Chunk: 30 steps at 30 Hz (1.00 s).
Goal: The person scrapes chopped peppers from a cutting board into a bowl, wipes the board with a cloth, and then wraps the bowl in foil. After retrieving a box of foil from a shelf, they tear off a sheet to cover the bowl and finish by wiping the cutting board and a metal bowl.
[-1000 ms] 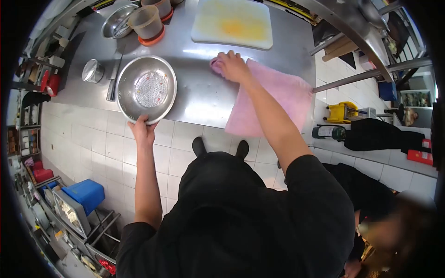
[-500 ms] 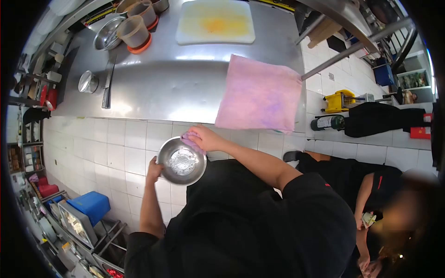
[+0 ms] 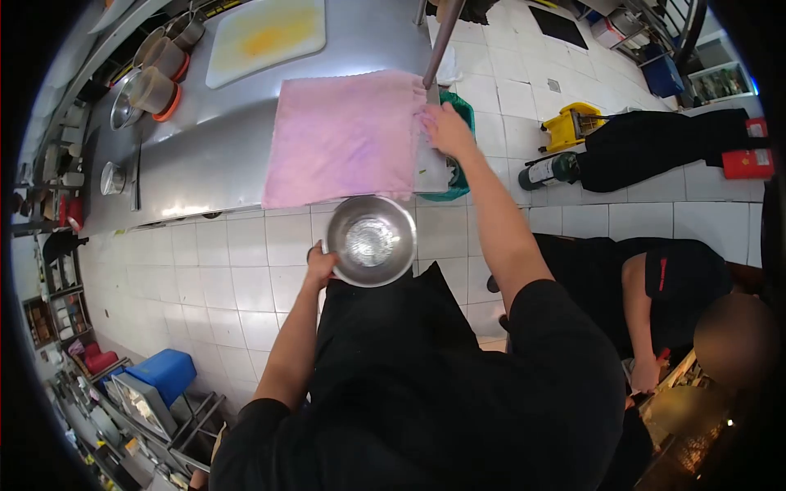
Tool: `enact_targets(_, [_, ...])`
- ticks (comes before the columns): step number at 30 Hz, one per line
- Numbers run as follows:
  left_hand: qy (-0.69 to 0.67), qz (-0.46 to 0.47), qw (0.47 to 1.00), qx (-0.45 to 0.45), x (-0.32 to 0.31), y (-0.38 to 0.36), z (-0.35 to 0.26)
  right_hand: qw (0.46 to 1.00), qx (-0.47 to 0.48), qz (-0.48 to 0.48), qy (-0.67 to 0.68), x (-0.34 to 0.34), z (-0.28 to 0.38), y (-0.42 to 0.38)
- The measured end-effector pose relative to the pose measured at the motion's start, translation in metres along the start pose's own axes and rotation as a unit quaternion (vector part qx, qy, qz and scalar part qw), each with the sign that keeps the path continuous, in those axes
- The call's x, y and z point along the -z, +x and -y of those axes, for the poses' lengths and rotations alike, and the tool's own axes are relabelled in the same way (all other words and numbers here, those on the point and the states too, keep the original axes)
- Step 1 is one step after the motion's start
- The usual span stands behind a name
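A shiny metal bowl (image 3: 370, 240) is gripped at its left rim by my left hand (image 3: 322, 266), with its inside facing up, in front of the table edge. My right hand (image 3: 447, 131) reaches out to the table's right end, its fingers closed on a small pinkish-purple cloth (image 3: 426, 121) that is mostly hidden. Right beside that hand a large pink towel (image 3: 344, 139) lies spread on the steel table (image 3: 221, 123). It covers the table's front edge close to the bowl.
A stained white cutting board (image 3: 266, 37) lies farther back. Plastic tubs (image 3: 152, 90), a metal bowl (image 3: 123, 102), a knife (image 3: 136, 176) and a tin (image 3: 113, 178) are at left. A green-lined bin (image 3: 458, 184) stands past the table's right end. Another person (image 3: 647, 303) works at right.
My right hand has left the bowl and moved up and right to the table's end with the small cloth. My left hand has carried the bowl rightward, nearer the towel. The view has shifted right.
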<state>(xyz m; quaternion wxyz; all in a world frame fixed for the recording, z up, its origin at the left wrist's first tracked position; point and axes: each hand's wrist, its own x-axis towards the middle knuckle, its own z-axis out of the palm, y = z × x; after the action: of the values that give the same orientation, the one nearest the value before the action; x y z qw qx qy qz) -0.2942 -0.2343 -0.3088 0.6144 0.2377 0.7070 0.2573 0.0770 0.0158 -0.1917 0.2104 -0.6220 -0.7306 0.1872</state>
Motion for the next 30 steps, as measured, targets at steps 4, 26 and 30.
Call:
enact_targets(4, [-0.031,0.055,0.998,0.016,-0.059,0.002,-0.003,0.986,0.023,0.147,-0.072,0.011,0.052,-0.112])
enact_targets(26, [-0.25,-0.236,0.931,-0.122,0.325,-0.157,-0.052,0.725,-0.138,0.137,0.66,0.012,0.273,0.038])
enact_targets(30, [-0.225,-0.188,0.941,-0.169,0.377,-0.092,-0.15,0.728,-0.128,0.196,0.644,-0.046,0.396,0.081])
